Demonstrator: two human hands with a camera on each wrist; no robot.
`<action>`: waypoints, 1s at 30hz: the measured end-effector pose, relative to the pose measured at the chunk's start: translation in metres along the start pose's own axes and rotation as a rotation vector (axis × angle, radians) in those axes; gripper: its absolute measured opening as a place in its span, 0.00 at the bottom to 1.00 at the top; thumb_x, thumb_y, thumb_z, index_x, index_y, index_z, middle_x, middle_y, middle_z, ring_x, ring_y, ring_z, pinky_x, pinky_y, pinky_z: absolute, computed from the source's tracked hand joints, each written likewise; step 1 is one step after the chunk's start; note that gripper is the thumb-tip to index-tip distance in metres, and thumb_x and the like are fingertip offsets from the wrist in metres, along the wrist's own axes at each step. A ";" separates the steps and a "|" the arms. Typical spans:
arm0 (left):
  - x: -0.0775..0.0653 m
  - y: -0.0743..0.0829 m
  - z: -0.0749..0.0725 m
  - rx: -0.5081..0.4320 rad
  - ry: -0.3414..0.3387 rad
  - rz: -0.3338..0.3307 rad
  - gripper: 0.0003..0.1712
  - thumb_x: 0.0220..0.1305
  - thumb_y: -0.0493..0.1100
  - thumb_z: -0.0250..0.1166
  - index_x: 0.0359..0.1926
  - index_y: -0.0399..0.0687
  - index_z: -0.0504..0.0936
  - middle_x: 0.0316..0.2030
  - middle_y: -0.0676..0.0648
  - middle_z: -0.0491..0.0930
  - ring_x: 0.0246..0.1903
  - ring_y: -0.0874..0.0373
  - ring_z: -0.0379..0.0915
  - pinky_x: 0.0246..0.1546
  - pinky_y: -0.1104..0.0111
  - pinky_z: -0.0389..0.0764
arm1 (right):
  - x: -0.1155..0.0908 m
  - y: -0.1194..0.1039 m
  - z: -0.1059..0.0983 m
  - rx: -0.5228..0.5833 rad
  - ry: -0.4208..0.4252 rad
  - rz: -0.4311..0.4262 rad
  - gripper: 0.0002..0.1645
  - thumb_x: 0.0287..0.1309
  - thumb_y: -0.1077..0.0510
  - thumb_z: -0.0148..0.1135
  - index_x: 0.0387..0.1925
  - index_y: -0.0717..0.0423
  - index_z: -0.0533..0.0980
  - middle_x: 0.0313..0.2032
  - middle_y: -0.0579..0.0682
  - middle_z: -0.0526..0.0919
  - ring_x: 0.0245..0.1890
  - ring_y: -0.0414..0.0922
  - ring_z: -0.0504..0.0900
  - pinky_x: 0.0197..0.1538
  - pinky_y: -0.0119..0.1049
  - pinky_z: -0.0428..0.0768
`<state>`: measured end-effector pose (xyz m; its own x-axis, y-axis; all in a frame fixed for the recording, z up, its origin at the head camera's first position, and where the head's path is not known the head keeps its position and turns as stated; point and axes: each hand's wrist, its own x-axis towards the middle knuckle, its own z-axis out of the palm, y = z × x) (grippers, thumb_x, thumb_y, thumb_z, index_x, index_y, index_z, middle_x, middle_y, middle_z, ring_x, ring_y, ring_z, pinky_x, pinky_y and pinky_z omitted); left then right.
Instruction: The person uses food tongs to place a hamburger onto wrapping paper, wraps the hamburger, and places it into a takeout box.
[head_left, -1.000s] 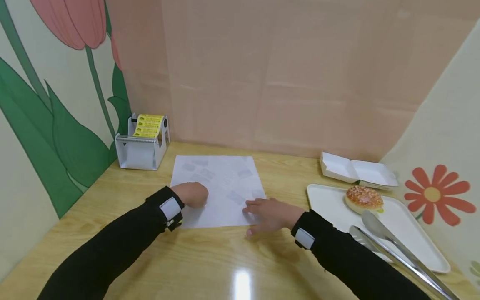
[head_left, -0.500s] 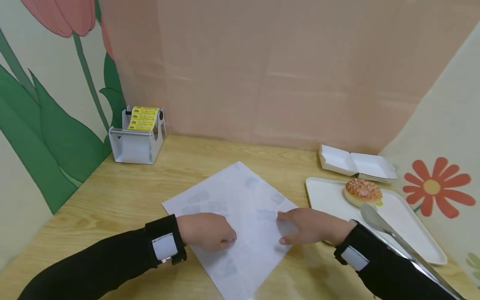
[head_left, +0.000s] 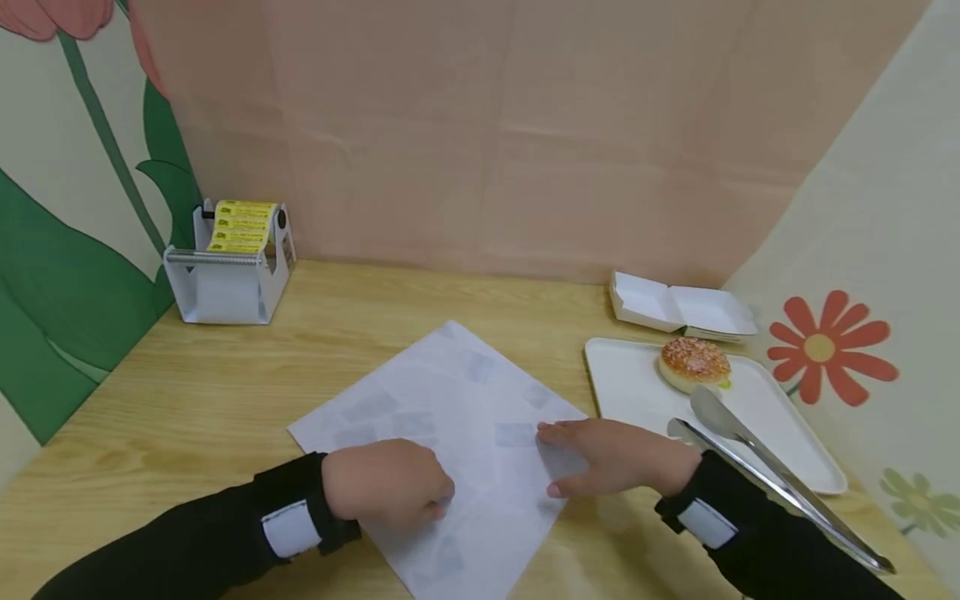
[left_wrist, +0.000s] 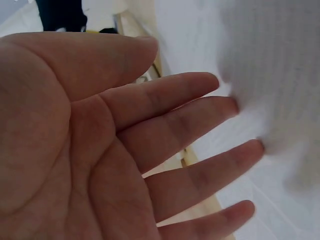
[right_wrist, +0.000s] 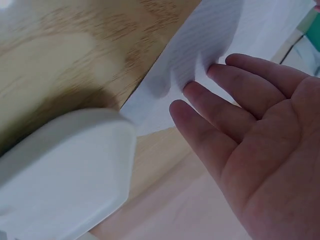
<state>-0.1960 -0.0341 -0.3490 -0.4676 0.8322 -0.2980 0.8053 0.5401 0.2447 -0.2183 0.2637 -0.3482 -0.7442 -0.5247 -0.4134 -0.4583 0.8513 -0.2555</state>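
Observation:
A thin white sheet of wrapping paper (head_left: 480, 467) with faint grey printed patches lies flat, one corner pointing to the back wall. My left hand (head_left: 393, 483) is over its left half; in the left wrist view the fingers (left_wrist: 200, 175) are nearly straight and their tips touch the paper. At the right corner rests my right hand (head_left: 615, 458), fingertips on the sheet and fingers (right_wrist: 215, 112) extended in the right wrist view. Neither hand grips anything. A round seeded bun (head_left: 693, 364) sits on a white tray (head_left: 622, 375) to the right.
A metal spatula (head_left: 750, 446) and tongs (head_left: 720, 454) lean over the tray's front, close to the right sleeve. Behind the tray stands an unfolded white box (head_left: 682, 308). A dispenser (head_left: 228, 271) with a yellow label roll is at the back left of the wooden table (head_left: 360, 308).
The paper has turned from square-on to a diamond and come nearer. Both hands moved towards the front, then stayed on it. In the last half second the head view shifted slightly.

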 end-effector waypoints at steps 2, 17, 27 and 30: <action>0.000 -0.001 -0.002 -0.018 -0.006 -0.019 0.10 0.68 0.44 0.61 0.27 0.54 0.78 0.20 0.58 0.70 0.22 0.65 0.63 0.29 0.73 0.69 | 0.000 -0.003 0.000 -0.004 -0.009 0.006 0.52 0.55 0.29 0.60 0.70 0.58 0.62 0.67 0.58 0.67 0.67 0.53 0.66 0.65 0.53 0.64; 0.006 -0.005 0.000 -0.069 0.004 -0.008 0.11 0.68 0.49 0.62 0.48 0.53 0.83 0.33 0.58 0.81 0.34 0.66 0.75 0.41 0.68 0.76 | -0.011 -0.002 0.010 -0.053 0.027 -0.001 0.48 0.57 0.32 0.60 0.70 0.57 0.64 0.71 0.51 0.62 0.70 0.51 0.61 0.66 0.50 0.64; -0.028 -0.028 -0.014 -0.171 0.163 -0.001 0.20 0.69 0.47 0.61 0.58 0.47 0.79 0.54 0.51 0.80 0.57 0.56 0.74 0.57 0.58 0.73 | -0.075 0.020 -0.019 -0.116 0.490 0.024 0.37 0.61 0.42 0.63 0.65 0.58 0.69 0.64 0.56 0.71 0.59 0.53 0.74 0.57 0.54 0.73; -0.037 -0.035 -0.021 -0.179 0.193 -0.001 0.21 0.68 0.48 0.61 0.59 0.47 0.79 0.54 0.50 0.80 0.57 0.54 0.74 0.57 0.55 0.73 | -0.117 0.044 -0.022 -0.100 0.556 0.237 0.39 0.61 0.41 0.63 0.66 0.60 0.66 0.62 0.62 0.73 0.57 0.59 0.74 0.55 0.60 0.72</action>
<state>-0.2146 -0.0812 -0.3275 -0.5430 0.8309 -0.1214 0.7354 0.5403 0.4090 -0.1625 0.3624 -0.2917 -0.9613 -0.2649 0.0763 -0.2725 0.9550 -0.1175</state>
